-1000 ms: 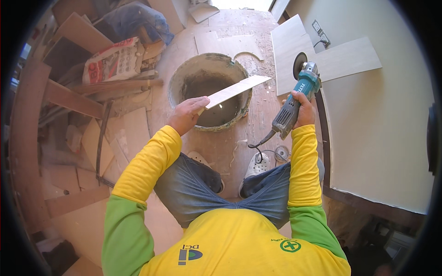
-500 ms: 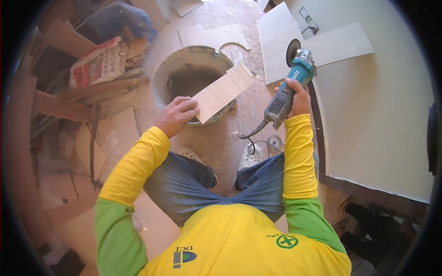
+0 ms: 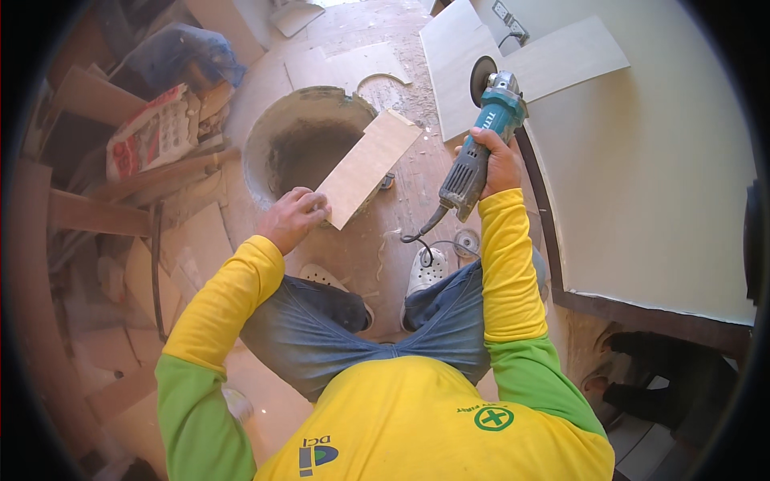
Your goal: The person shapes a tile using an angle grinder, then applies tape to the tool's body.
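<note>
My left hand (image 3: 295, 219) grips the near end of a narrow beige tile strip (image 3: 370, 170), fingers closed on its left edge. The strip slants up to the right, across the right side of a round bucket (image 3: 258, 164) crusted with dried grey material. Its far right corner has a small notch. My right hand (image 3: 500, 167) is wrapped round the body of a teal and black angle grinder (image 3: 467, 178). The dark disc (image 3: 482, 78) points up and away, apart from the strip. Whether the disc spins cannot be told. The power cord (image 3: 423, 231) hangs from the grinder's rear.
Large pale tiles (image 3: 457, 72) lie beyond the grinder, near wall sockets (image 3: 511, 22). A torn paper sack (image 3: 156, 135), a blue plastic bag (image 3: 188, 56) and boards crowd the left. A loose disc (image 3: 466, 241) lies by my shoe (image 3: 425, 268). Another person's dark-clothed legs (image 3: 670, 377) show lower right.
The whole view has shifted, so most things appear farther left. The strip has turned slightly, its near end coming closer to me. Both hands keep their holds.
</note>
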{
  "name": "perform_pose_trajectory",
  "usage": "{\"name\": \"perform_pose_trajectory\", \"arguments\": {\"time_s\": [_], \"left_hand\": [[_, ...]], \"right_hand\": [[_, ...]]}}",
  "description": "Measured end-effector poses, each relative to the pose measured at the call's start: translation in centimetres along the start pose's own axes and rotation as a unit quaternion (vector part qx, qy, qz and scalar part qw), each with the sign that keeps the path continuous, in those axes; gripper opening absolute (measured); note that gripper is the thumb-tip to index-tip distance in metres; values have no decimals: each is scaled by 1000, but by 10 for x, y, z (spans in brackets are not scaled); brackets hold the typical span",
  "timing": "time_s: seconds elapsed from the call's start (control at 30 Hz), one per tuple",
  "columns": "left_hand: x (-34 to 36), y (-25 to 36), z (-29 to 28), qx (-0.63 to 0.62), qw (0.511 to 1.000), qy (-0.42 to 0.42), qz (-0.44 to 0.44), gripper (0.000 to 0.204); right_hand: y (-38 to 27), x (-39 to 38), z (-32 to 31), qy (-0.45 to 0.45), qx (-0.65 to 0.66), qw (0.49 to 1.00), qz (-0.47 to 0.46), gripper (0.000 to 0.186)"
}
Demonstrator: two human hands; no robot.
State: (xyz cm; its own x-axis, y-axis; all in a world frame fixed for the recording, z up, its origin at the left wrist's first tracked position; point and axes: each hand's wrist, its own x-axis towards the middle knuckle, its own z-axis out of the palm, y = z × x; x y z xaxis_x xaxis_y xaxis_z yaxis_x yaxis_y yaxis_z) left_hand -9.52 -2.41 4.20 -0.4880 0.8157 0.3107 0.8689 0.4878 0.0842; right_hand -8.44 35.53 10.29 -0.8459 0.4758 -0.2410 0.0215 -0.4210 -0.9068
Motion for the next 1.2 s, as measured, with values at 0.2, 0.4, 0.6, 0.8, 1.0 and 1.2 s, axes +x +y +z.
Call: {"name": "perform_pose_trajectory", "arguments": {"time_s": [0.2,0.4,0.6,0.8,1.0,1.2], "left_hand": [[6,-5,2,-15,1000,-12,-12,39],[15,-13,-1,-45,995,-17,-85,51],[24,-22,-3,-50,989,29,-137,50],[24,-20,-9,-53,986,32,-156,48],[19,-16,-6,-58,986,31,-155,48],[16,-14,-4,-44,988,28,-144,47]], "right_hand": [[9,15,-10,11,-75,997,-34,42],[18,17,-9,-5,-194,981,1,50],[22,4,-8,-16,-301,953,-17,55],[34,-26,-6,-47,-374,923,-77,54],[51,-68,-5,-104,-399,907,-81,65],[49,-74,-1,-49,-426,900,-73,67]]}}
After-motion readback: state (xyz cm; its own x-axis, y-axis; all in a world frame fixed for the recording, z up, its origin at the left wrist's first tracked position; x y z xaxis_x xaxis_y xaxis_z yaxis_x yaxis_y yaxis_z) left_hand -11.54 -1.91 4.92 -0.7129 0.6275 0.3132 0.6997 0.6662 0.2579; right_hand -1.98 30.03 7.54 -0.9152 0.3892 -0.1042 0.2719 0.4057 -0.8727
